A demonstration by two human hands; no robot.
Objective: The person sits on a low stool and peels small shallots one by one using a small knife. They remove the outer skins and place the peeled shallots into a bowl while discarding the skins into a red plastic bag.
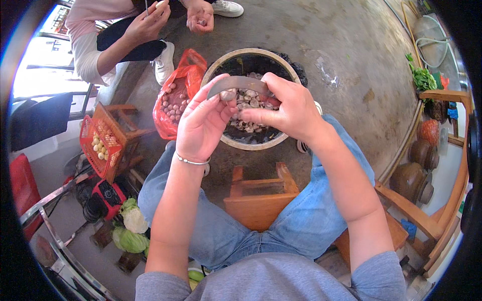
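Note:
My left hand (203,120) holds a small round brownish bulb (227,95), perhaps a garlic bulb, in its fingers. In my right hand (284,107) is a knife with a curved, broad dark blade (237,83); its reddish handle is mostly hidden by the palm. The blade spans the space between both hands, and its far end lies over my left fingers, close to the bulb. Below the hands stands a round bin (253,147) with a pale rim and dark lining, holding pale and brownish peelings (250,101).
A red plastic bag (165,124) of round bulbs lies left of the bin. An orange basket (113,145) with pale peeled pieces rests on a wooden stool (130,124). Another person's hands (148,24) are at upper left. A wooden stool (260,210) stands between my knees.

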